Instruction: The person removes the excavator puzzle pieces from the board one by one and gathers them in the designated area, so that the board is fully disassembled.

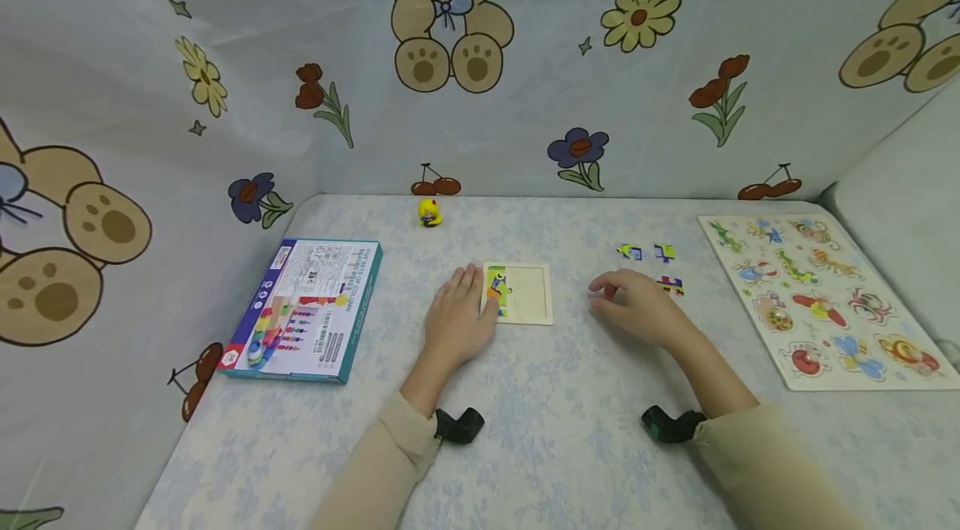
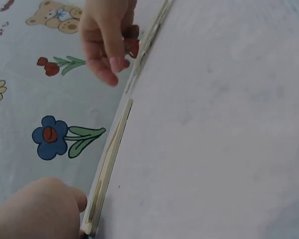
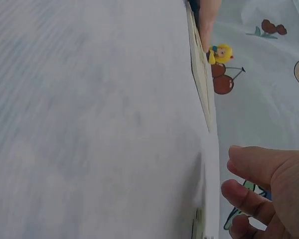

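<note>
A small wooden puzzle tray lies mid-table, its left part filled with green and yellow pieces and its right part bare wood. My left hand rests flat at the tray's left side, fingers straight and thumb over the frame's edge. To the right of the tray, my right hand hovers with loosely bent fingers; the right wrist view shows a gap between thumb and fingers and nothing held. Beyond it are loose jigsaw pieces: a yellow-blue one, another, and a red-and-dark one partly behind the hand.
A boxed toy set lies at the left. On the right is a large insect picture board. A yellow duck figure stands near the back edge, before a printed cloth backdrop.
</note>
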